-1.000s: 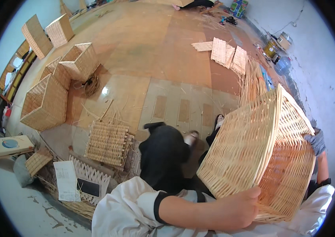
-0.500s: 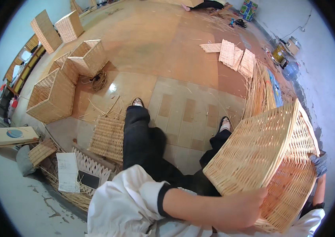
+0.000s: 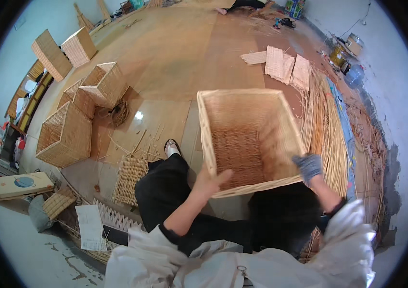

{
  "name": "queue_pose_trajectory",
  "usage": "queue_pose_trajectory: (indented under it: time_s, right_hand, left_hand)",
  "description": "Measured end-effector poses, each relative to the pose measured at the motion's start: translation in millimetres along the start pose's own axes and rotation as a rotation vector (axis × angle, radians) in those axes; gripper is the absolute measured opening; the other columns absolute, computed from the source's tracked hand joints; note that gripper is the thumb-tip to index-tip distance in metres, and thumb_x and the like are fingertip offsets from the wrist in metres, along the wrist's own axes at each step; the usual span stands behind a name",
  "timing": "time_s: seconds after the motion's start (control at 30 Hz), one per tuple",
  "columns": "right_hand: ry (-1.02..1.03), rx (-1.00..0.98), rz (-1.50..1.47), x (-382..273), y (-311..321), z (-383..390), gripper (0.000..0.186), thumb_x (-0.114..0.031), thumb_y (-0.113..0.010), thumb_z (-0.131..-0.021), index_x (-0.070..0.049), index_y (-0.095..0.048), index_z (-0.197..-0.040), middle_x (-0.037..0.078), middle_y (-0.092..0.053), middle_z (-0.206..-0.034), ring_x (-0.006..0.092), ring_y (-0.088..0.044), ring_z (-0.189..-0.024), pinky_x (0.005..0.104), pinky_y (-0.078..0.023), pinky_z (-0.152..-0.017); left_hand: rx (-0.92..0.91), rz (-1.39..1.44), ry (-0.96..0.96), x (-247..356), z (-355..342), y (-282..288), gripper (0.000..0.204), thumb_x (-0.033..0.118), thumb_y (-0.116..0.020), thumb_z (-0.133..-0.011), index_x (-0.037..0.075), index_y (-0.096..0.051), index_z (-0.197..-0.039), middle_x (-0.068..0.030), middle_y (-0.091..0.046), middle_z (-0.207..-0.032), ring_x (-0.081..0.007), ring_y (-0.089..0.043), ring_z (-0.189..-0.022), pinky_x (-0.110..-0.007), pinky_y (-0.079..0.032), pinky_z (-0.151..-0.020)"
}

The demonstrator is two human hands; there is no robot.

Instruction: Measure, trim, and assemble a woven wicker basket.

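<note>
A large rectangular wicker basket rests upright in front of me, its open top facing the camera, over my right leg. My bare left hand grips its near rim at the left corner. My right hand, in a grey glove, holds the near right corner of the same rim. My left leg in black trousers stretches out beside the basket, foot in a sandal.
Several finished wicker baskets stand to the left. A flat woven panel lies by my left knee. A bundle of loose willow rods runs along the right. Woven mats lie farther off; a cardboard box sits at left.
The basket was held tilted on its side at my right; now it stands turned upright in front of me. My left hand shifted to the near rim.
</note>
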State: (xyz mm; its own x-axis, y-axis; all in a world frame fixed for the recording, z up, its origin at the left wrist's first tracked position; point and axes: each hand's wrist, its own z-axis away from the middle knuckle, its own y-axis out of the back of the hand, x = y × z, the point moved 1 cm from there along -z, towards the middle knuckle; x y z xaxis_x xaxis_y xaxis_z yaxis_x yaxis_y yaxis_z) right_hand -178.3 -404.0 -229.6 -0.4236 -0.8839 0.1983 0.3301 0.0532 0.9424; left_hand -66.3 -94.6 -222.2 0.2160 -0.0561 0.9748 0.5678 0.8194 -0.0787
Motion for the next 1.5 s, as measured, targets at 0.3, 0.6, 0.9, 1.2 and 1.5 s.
queue_pose_trajectory:
  time_s: [0.3, 0.6, 0.9, 1.2, 1.5]
  right_hand:
    - [-0.448, 0.14, -0.692, -115, -151, -10, 0.041, -0.039, -0.055, -0.074, -0.001, -0.056, -0.09, 0.022, -0.059, -0.086, 0.0364, -0.056, -0.083, 0.0415, -0.044, -0.075]
    - [-0.478, 0.146, -0.838, -114, -168, -19, 0.037, -0.035, -0.059, -0.071, -0.004, -0.059, -0.091, 0.018, -0.06, -0.082, 0.0332, -0.058, -0.08, 0.0399, -0.045, -0.072]
    - [-0.408, 0.071, -0.826, -105, -174, -24, 0.053, -0.041, -0.061, -0.069, -0.001, -0.054, -0.103, 0.021, -0.059, -0.094, 0.0333, -0.056, -0.09, 0.0374, -0.044, -0.077]
    - [-0.19, 0.073, -0.914, -91, -164, -10, 0.052, -0.034, -0.064, -0.07, -0.001, -0.05, -0.107, 0.022, -0.056, -0.1, 0.0346, -0.054, -0.094, 0.0385, -0.044, -0.079]
    - [-0.303, 0.054, -0.934, -96, -175, 18, 0.037, -0.03, -0.059, -0.073, -0.004, -0.053, -0.099, 0.023, -0.057, -0.095, 0.0381, -0.054, -0.09, 0.042, -0.044, -0.078]
  left_hand:
    - [0.322, -0.78, 0.39, -185, -49, 70, 0.031, 0.018, -0.052, -0.073, 0.0, -0.058, -0.097, -0.026, -0.057, -0.088, -0.0401, -0.054, -0.088, -0.042, -0.045, -0.074]
    - [0.381, -0.659, 0.392, -179, -59, 74, 0.035, 0.02, -0.056, -0.07, -0.002, -0.058, -0.097, -0.0243, -0.059, -0.088, -0.0357, -0.057, -0.087, -0.039, -0.046, -0.073]
    - [0.438, -0.603, 0.187, -175, -50, 66, 0.047, 0.036, -0.063, -0.068, -0.001, -0.057, -0.098, -0.0213, -0.061, -0.087, -0.0345, -0.058, -0.086, -0.037, -0.045, -0.074]
    - [0.409, -0.765, 0.226, -174, -53, 60, 0.032, 0.024, -0.061, -0.069, 0.003, -0.057, -0.093, -0.0221, -0.06, -0.084, -0.0358, -0.058, -0.083, -0.04, -0.046, -0.072]
    - [0.3, -0.924, 0.185, -227, -41, 68, 0.028, 0.027, -0.057, -0.073, 0.001, -0.058, -0.083, -0.0227, -0.059, -0.08, -0.0375, -0.058, -0.079, -0.043, -0.046, -0.07]
